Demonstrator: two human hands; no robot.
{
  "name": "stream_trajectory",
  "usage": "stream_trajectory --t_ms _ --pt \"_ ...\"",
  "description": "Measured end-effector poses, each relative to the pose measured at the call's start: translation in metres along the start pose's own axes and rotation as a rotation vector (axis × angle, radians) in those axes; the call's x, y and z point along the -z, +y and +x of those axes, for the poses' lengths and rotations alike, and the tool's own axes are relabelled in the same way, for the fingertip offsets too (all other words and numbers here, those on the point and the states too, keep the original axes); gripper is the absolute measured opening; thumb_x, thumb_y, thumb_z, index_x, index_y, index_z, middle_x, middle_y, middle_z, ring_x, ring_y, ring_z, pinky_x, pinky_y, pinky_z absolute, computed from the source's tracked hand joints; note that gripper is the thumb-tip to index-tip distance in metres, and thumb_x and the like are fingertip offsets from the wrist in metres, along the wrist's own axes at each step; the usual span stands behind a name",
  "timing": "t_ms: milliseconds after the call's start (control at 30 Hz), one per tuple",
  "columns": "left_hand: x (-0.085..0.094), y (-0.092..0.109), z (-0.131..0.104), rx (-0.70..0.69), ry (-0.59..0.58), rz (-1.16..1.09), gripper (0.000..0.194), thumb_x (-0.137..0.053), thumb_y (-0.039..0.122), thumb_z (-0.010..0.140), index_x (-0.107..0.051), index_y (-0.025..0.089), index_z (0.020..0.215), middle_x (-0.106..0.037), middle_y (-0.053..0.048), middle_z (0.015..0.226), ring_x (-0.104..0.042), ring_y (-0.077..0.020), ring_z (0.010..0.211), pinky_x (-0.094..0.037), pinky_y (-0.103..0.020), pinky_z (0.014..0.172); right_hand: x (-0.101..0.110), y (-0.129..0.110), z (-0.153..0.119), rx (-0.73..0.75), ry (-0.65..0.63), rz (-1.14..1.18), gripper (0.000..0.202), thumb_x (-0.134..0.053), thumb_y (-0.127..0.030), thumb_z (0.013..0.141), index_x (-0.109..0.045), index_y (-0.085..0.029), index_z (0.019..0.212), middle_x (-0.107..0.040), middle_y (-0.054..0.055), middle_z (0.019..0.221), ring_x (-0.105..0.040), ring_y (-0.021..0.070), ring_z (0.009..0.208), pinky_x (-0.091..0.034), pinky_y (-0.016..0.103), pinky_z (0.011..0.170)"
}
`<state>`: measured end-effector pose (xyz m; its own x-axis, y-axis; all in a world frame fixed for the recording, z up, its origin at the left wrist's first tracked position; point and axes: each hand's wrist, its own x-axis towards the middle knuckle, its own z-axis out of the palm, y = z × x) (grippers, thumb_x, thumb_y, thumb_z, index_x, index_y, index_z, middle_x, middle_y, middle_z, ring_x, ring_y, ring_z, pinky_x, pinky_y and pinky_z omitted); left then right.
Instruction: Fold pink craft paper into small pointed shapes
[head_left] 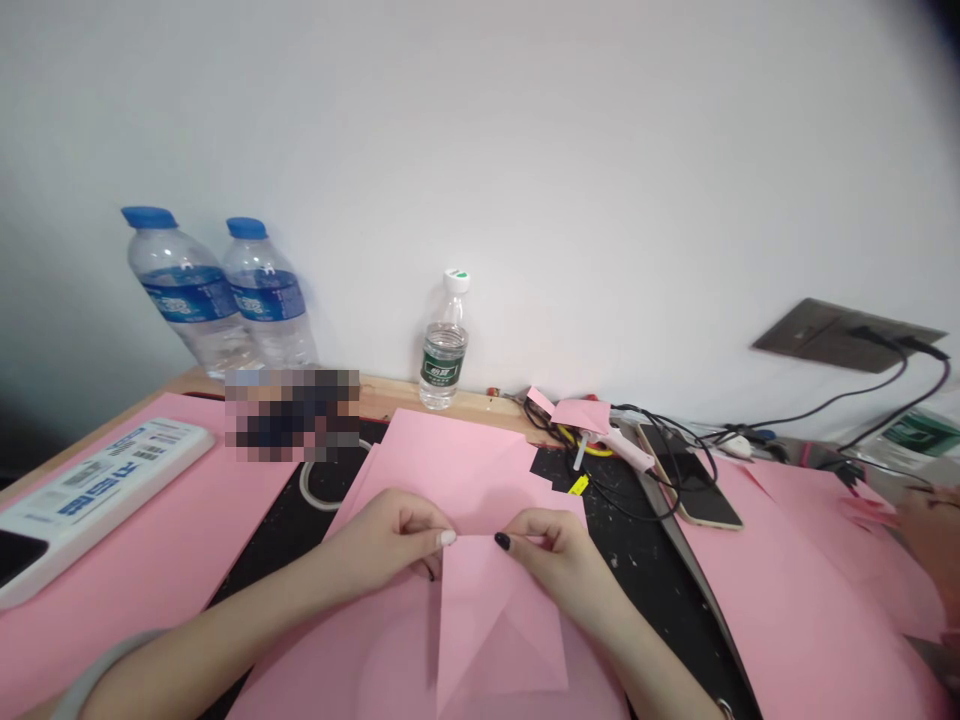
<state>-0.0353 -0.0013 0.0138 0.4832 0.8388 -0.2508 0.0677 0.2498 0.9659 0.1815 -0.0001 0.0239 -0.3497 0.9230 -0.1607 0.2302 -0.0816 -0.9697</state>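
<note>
A piece of folded pink paper is held up between my two hands, with creases running diagonally across its lower part. My left hand pinches its top left corner between thumb and fingers. At the top right corner my right hand grips the same paper, its dark-nailed thumb on the near face. Beneath and behind lie larger pink sheets on a black mat. The fingertips behind the paper are partly hidden.
Two large water bottles and a small bottle stand along the wall. A white box lies left, near a tape roll. Cables and a phone lie right. Another person's hand is at the far right.
</note>
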Motion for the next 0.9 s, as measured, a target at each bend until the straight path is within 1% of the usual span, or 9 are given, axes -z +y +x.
stream_trajectory --t_ms 67,133,233,367,433,500,567,667,900 --pt "0.006 -0.002 0.001 -0.001 0.052 -0.004 0.025 -0.062 0.038 0.075 -0.064 0.013 0.070 -0.069 -0.003 0.066 -0.064 -0.0166 0.062 -0.050 -0.029 0.063 0.006 -0.002 0.000 0.013 0.044 -0.028 0.026 -0.064 -0.036 0.074 -0.065 -0.013 0.063 -0.060 0.002 0.060 -0.049 0.0118 0.054 -0.036 0.021 0.048" --pt "0.012 -0.002 0.002 -0.024 0.144 -0.007 0.026 -0.062 0.038 0.075 -0.063 0.013 0.072 -0.069 -0.004 0.069 -0.066 -0.0177 0.065 -0.051 -0.030 0.064 0.012 -0.006 0.000 0.037 0.117 -0.056 0.026 -0.065 -0.035 0.074 -0.065 -0.013 0.060 -0.060 0.002 0.061 -0.049 0.0119 0.056 -0.037 0.021 0.050" --pt "0.012 0.000 0.002 -0.087 0.254 -0.007 0.025 -0.058 0.038 0.079 -0.062 0.013 0.077 -0.069 -0.005 0.074 -0.066 -0.0178 0.069 -0.051 -0.030 0.066 0.013 -0.008 0.001 0.042 0.171 -0.049 0.026 -0.065 -0.035 0.074 -0.066 -0.013 0.060 -0.061 0.003 0.063 -0.050 0.0122 0.058 -0.038 0.021 0.051" --pt "-0.004 0.001 -0.001 -0.103 0.157 -0.020 0.025 -0.059 0.038 0.079 -0.061 0.015 0.091 -0.067 -0.003 0.077 -0.062 -0.0160 0.065 -0.048 -0.027 0.060 0.001 0.001 0.003 -0.018 0.098 0.065 0.025 -0.068 -0.038 0.071 -0.066 -0.014 0.062 -0.060 0.001 0.058 -0.050 0.0113 0.051 -0.037 0.020 0.045" --pt "-0.012 0.000 -0.004 -0.104 0.121 0.038 0.022 -0.057 0.037 0.081 -0.061 0.015 0.083 -0.064 -0.001 0.072 -0.059 -0.0154 0.066 -0.045 -0.025 0.060 -0.005 0.006 0.004 -0.006 0.074 0.093 0.024 -0.068 -0.037 0.070 -0.067 -0.014 0.062 -0.061 0.001 0.058 -0.052 0.0115 0.052 -0.038 0.021 0.046" --pt "-0.016 0.000 -0.005 -0.114 0.142 0.126 0.024 -0.054 0.036 0.082 -0.060 0.015 0.071 -0.061 0.001 0.066 -0.056 -0.0146 0.064 -0.041 -0.024 0.058 -0.008 0.007 0.004 0.006 0.034 0.099 0.022 -0.068 -0.036 0.071 -0.069 -0.015 0.065 -0.064 0.002 0.061 -0.055 0.0125 0.055 -0.042 0.022 0.050" --pt "-0.018 0.001 -0.005 -0.125 0.162 0.188 0.024 -0.053 0.033 0.082 -0.061 0.015 0.069 -0.061 0.001 0.066 -0.055 -0.0146 0.064 -0.040 -0.023 0.059 -0.008 0.005 0.003 0.017 -0.009 0.094 0.018 -0.068 -0.033 0.072 -0.071 -0.015 0.070 -0.068 0.004 0.067 -0.058 0.0141 0.059 -0.045 0.024 0.055" --pt "-0.018 0.003 -0.006 -0.150 0.141 0.256 0.020 -0.051 0.029 0.083 -0.066 0.017 0.077 -0.065 -0.001 0.073 -0.056 -0.0157 0.069 -0.040 -0.023 0.062 -0.008 -0.001 0.002 0.048 -0.036 0.065 0.016 -0.067 -0.030 0.073 -0.073 -0.016 0.071 -0.070 0.004 0.070 -0.060 0.0156 0.064 -0.047 0.026 0.061" --pt "-0.020 0.001 -0.007 -0.226 0.119 0.432 0.020 -0.049 0.026 0.083 -0.065 0.018 0.075 -0.061 0.001 0.066 -0.051 -0.0128 0.060 -0.036 -0.021 0.056 -0.013 -0.004 0.001 0.076 -0.090 0.021 0.019 -0.064 -0.033 0.075 -0.072 -0.016 0.070 -0.066 0.002 0.063 -0.056 0.0139 0.058 -0.044 0.025 0.057"
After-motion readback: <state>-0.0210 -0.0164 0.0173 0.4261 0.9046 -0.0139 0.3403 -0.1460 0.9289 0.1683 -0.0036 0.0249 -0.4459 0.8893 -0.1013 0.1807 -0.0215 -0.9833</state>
